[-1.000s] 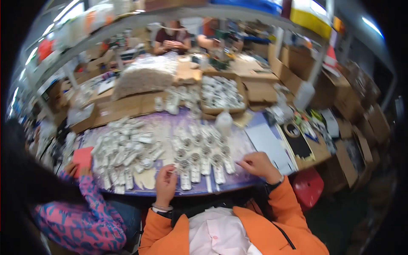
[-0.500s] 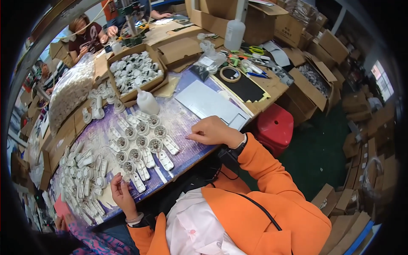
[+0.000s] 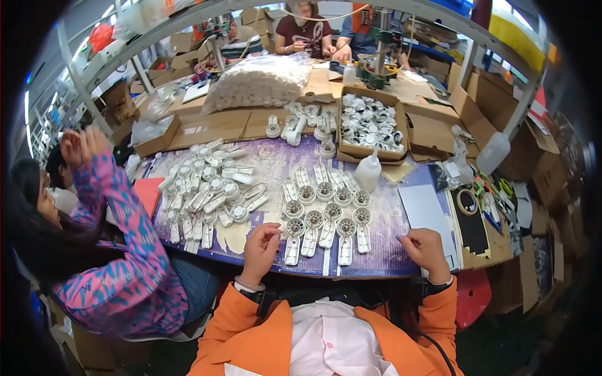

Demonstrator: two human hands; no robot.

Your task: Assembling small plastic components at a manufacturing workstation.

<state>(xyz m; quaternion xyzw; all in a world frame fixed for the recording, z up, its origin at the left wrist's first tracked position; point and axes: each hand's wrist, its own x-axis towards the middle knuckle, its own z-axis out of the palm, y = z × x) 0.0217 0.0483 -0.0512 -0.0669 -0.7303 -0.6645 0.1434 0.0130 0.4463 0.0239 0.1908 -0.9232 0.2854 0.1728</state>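
Several white plastic pieces with round cup-shaped heads and long handles (image 3: 314,219) lie in rows before me, open side up, with brownish metallic parts inside the cups. My left hand (image 3: 259,250) is just left of these rows at the table's near edge, fingers loosely bent, nothing visible in it. To the right of the rows my right hand (image 3: 424,249) rests over the near edge, curled into a loose fist with no object showing. A white squeeze bottle (image 3: 368,172) stands behind the rows. Farther left is a heap of similar white pieces (image 3: 210,185).
A carton of small white parts (image 3: 373,124) and a clear bag of white pieces (image 3: 258,81) are toward the back. A grey-white sheet (image 3: 427,213) lies near tape and tools at right. A co-worker in a patterned sleeve (image 3: 128,263) sits close on my left, hands raised.
The view has swung left and levelled, bringing the co-worker beside me into full sight. The rows of white pieces look the same. My left hand's fingers are more bent.
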